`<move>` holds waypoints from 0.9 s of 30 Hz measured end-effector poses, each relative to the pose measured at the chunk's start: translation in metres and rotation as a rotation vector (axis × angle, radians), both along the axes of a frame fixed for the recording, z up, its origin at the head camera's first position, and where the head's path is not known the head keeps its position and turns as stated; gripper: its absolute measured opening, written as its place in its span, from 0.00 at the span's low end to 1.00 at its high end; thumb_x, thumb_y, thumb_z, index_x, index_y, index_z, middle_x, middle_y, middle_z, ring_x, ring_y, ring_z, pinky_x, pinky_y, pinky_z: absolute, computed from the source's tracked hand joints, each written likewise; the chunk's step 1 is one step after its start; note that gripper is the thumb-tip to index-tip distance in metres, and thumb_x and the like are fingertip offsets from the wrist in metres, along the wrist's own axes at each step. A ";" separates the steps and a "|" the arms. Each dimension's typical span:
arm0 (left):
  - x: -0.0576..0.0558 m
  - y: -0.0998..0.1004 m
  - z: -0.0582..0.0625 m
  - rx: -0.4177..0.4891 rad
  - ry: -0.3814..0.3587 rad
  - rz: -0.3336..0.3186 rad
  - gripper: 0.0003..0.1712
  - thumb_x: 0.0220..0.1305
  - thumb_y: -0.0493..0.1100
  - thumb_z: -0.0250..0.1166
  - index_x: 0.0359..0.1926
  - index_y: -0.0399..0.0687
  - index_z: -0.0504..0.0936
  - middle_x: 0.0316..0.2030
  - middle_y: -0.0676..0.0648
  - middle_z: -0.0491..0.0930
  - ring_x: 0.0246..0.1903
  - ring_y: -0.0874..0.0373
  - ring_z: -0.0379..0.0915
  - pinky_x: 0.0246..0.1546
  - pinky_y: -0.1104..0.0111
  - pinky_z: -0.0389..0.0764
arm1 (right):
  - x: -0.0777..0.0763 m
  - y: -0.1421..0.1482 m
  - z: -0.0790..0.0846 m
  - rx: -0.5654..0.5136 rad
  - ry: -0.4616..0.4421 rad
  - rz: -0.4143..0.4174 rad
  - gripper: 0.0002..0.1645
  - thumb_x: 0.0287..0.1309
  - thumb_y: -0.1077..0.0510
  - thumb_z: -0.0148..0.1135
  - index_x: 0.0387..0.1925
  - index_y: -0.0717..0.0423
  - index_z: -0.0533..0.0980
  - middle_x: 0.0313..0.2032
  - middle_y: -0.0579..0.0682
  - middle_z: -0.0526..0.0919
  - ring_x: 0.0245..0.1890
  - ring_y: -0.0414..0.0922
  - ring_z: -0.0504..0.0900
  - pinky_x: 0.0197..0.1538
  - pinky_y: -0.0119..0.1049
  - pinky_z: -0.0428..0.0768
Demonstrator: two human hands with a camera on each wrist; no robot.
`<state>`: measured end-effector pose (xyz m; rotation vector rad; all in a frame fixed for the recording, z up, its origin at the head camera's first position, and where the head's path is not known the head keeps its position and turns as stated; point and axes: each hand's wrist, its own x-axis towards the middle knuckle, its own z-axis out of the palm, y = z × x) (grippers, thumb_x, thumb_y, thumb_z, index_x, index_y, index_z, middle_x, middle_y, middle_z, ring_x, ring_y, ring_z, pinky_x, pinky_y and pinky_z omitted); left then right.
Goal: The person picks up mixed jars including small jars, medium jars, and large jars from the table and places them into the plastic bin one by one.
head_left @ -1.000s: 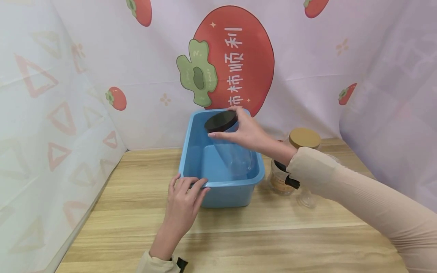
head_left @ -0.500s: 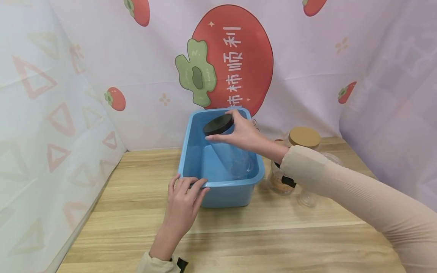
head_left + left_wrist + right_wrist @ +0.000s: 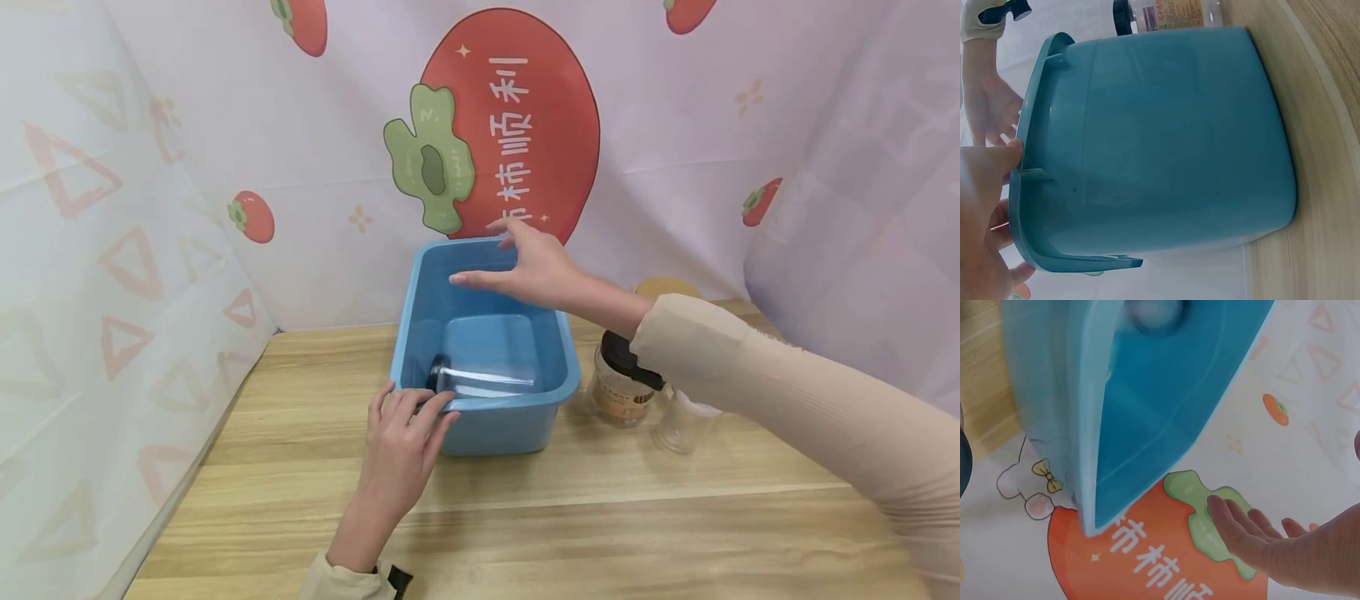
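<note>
One wood-grain bench (image 3: 600,525) spreads across my remote feed, carrying a blue tub (image 3: 498,432). Above the tub's one o'clock side I see the right hand (image 3: 542,268), thumb and fingers parted and holding nothing. At the tub's seven o'clock corner, the left hand (image 3: 401,447) grips the rim — fingers curled over, thumb outside. A clear jar (image 3: 491,381) lies on its side inside the tub along the six o'clock wall, its black lid (image 3: 437,372) towards nine. Outside, at four o'clock, stands a labelled jar (image 3: 618,393) — partly behind the right sleeve (image 3: 712,367) — with a small clear container (image 3: 681,428) just beside it.
</note>
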<state>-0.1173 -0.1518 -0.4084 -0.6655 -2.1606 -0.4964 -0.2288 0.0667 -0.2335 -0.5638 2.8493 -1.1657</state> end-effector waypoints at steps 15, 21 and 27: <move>0.000 -0.001 0.002 -0.014 -0.013 0.012 0.29 0.84 0.57 0.48 0.47 0.42 0.90 0.38 0.43 0.83 0.43 0.45 0.80 0.60 0.34 0.73 | 0.014 0.031 -0.017 -0.073 -0.042 0.053 0.50 0.66 0.41 0.71 0.79 0.54 0.60 0.73 0.59 0.71 0.69 0.60 0.76 0.65 0.59 0.80; 0.000 -0.001 0.003 -0.011 0.004 0.003 0.28 0.83 0.56 0.50 0.47 0.42 0.90 0.38 0.43 0.83 0.42 0.45 0.79 0.59 0.34 0.74 | 0.021 0.043 -0.024 -0.063 -0.020 0.045 0.47 0.67 0.43 0.71 0.78 0.57 0.61 0.71 0.62 0.73 0.66 0.65 0.78 0.63 0.61 0.81; 0.001 -0.002 0.004 -0.012 0.001 -0.002 0.25 0.82 0.54 0.54 0.48 0.41 0.89 0.38 0.43 0.83 0.43 0.45 0.79 0.58 0.33 0.75 | 0.028 0.056 -0.029 -0.049 -0.017 0.019 0.44 0.68 0.45 0.70 0.77 0.55 0.63 0.71 0.64 0.73 0.67 0.66 0.78 0.61 0.63 0.82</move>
